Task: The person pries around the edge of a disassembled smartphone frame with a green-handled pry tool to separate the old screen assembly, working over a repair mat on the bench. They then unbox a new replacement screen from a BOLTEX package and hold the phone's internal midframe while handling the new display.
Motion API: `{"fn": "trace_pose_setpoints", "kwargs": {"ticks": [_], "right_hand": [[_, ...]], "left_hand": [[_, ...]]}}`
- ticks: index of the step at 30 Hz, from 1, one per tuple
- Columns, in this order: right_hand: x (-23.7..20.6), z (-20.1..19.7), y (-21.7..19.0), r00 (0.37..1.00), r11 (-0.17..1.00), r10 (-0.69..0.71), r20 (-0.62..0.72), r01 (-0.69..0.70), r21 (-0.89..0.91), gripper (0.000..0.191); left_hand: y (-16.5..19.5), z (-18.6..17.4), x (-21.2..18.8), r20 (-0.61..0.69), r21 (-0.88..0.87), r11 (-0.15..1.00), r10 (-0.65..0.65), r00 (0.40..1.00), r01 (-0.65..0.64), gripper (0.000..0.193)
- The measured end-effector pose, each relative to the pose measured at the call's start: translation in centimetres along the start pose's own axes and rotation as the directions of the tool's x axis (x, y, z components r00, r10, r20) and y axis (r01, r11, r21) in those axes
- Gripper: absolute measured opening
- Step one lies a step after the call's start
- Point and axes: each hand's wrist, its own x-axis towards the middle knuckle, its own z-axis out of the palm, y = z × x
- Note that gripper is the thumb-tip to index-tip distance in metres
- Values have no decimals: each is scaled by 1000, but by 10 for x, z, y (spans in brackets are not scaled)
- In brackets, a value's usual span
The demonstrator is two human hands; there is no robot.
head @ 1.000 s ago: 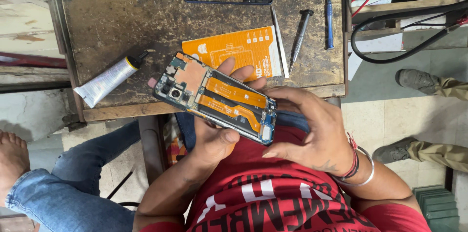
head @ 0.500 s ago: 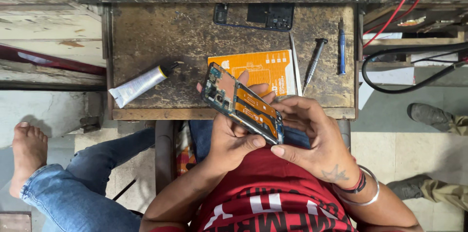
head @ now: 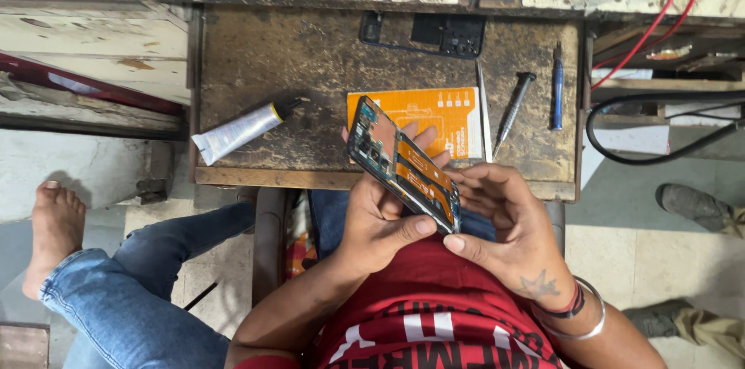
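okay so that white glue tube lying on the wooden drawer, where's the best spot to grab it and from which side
Grip the white tube across its flat middle body, coming down from above. It lies on its side on the drawer board, black nozzle pointing up-right, with bare wood along both long sides. Probably avoid the narrow nozzle end.

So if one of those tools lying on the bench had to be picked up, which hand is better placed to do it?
Probably the right hand. It only touches the opened phone at its lower end, and the screwdriver lies on its side. The left hand cradles the phone from beneath.
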Motion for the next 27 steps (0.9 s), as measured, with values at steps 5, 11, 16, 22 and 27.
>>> {"fn": "trace_pose_setpoints", "kwargs": {"ticks": [5, 11, 16, 22, 27], "right_hand": [[-3, -4, 0, 998, 998, 69, 1, -69, 4, 73], [0, -5, 1, 997, 997, 75, 10, -75, 6, 74], [0, -7, 2, 998, 998, 59, 8, -59, -12, 75], [0, -8, 4, 999, 999, 41, 20, -41, -23, 75], [-2, -11, 6, 995, 996, -79, 64, 82, -36, 74]], "left_hand": [[0, 0, -1, -11, 7, 999, -36, 999, 36, 105], [-2, 0, 0, -37, 17, 999, -43, 998, 44, 105], [-4, -1, 0, -44, 10, 999, -34, 998, 35, 104], [-5, -2, -1, -35, 50, 998, -29, 999, 31, 102], [-11, -3, -1, -60, -21, 1000, -2, 998, 1, 101]]}}
